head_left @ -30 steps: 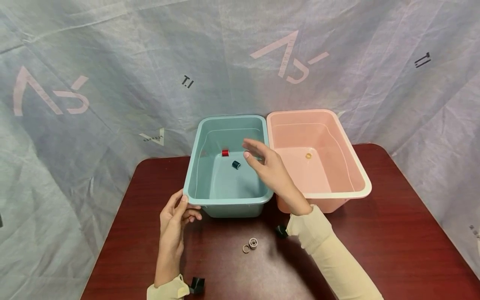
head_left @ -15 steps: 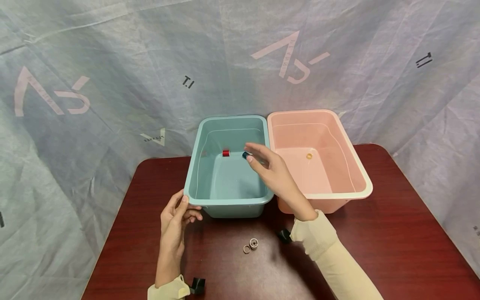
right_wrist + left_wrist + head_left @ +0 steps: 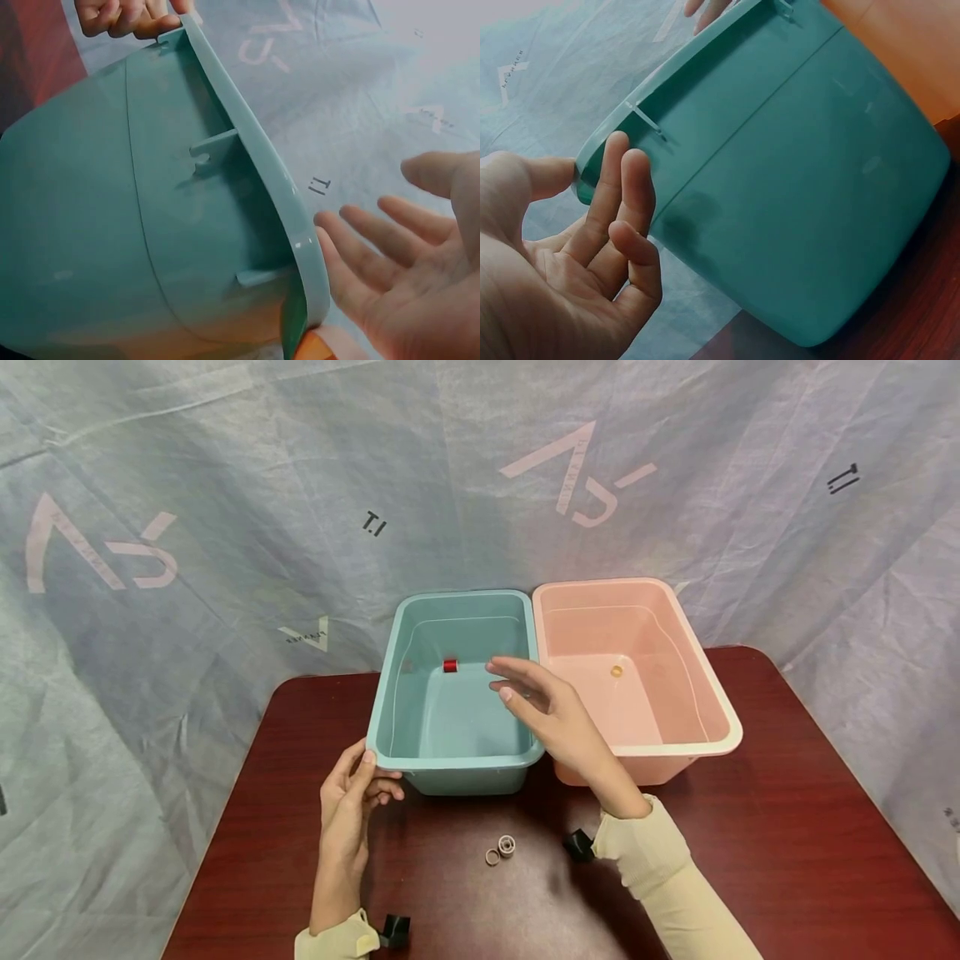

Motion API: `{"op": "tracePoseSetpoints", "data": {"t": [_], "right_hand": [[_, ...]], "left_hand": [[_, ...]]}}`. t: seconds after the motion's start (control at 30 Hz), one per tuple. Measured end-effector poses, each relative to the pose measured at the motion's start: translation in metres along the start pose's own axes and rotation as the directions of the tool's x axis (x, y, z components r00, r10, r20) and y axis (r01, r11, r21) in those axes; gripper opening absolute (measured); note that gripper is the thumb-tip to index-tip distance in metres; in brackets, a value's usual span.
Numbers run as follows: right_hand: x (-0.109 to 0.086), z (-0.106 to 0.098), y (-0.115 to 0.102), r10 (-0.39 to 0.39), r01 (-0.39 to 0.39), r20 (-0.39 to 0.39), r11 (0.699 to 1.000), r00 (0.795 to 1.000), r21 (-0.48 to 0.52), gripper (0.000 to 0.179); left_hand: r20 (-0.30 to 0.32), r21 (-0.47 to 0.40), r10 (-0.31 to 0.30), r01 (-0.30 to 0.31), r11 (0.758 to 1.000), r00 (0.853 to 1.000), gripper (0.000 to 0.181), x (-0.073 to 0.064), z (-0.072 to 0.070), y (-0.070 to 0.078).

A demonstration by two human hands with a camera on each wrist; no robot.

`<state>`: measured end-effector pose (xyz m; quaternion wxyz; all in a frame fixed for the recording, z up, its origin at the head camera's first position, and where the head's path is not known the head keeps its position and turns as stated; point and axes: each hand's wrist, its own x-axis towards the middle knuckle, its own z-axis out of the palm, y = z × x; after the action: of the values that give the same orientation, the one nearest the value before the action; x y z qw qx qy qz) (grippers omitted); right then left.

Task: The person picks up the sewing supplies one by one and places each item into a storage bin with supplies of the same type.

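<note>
My left hand (image 3: 348,814) pinches the near left corner of a teal plastic bin (image 3: 450,763). In the left wrist view the thumb lies on the rim and the fingers (image 3: 637,187) bend beneath it. Over the right side of that bin hovers my right hand (image 3: 551,710), its fingers loosely extended. The right wrist view shows nothing held in the right hand (image 3: 405,255). On the bin's floor, towards the back, lies a red thread spool (image 3: 450,666). The dark blue spool seen earlier is hidden from view, with my right hand over that side.
A pink bin (image 3: 678,750) stands against the teal one on the right, with a small yellowish ring (image 3: 617,671) inside. In front, on the dark red table (image 3: 795,793), lie a small ring (image 3: 492,857) and a pale spool-like piece (image 3: 507,846). A grey cloth (image 3: 450,460) hangs behind.
The dark blue spool moved right and back, towards my right hand, then out of sight. My right hand has shifted slightly right and nearer. The left hand stays on the rim.
</note>
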<state>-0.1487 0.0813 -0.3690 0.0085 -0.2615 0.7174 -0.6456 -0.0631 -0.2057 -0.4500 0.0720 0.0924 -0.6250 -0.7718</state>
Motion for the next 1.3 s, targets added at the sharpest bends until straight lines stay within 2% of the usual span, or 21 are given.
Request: {"op": "tracePoseSetpoints", "data": {"t": [0.17,0.43,0.6,0.73,0.9,1.13,1.23,1.3], "right_hand": [[-0.006,-0.004,0.002,-0.042,0.04,0.064,0.999,0.997,0.033,0.043],[-0.018,-0.004,0.003,-0.045,0.027,0.129,0.99,0.991,0.142,0.038],[-0.027,-0.007,0.003,-0.074,0.062,0.163,0.995,0.984,0.08,0.036],[-0.035,-0.007,0.001,-0.066,0.056,0.213,0.997,0.975,0.055,0.037],[-0.046,-0.007,-0.001,-0.079,0.057,0.287,0.995,0.955,0.084,0.038],[-0.06,-0.01,-0.002,-0.122,0.114,0.364,0.993,0.923,0.043,0.038],[-0.065,-0.012,0.002,-0.139,0.148,0.378,0.989,0.915,0.004,0.037],[-0.068,-0.012,0.007,-0.139,0.155,0.371,0.988,0.918,-0.014,0.037]], "left_hand": [[-0.005,0.001,-0.001,0.001,1.0,1.0,0.044,0.0,0.0,-0.001],[-0.003,0.007,-0.004,0.004,1.0,1.0,0.043,0.001,0.001,-0.001],[0.004,0.008,-0.008,0.008,1.0,1.0,0.043,0.002,0.002,-0.003],[-0.002,0.012,0.003,-0.003,1.0,1.0,0.044,0.001,0.002,-0.001],[-0.026,0.029,-0.003,0.004,1.0,1.0,0.042,-0.002,-0.001,-0.002],[-0.016,0.032,-0.006,0.007,0.999,1.0,0.043,0.0,0.001,-0.002],[-0.028,0.028,-0.007,0.008,1.0,1.0,0.041,0.0,0.001,-0.001],[-0.021,0.028,-0.004,0.005,1.0,1.0,0.042,0.001,0.001,-0.001]]}}
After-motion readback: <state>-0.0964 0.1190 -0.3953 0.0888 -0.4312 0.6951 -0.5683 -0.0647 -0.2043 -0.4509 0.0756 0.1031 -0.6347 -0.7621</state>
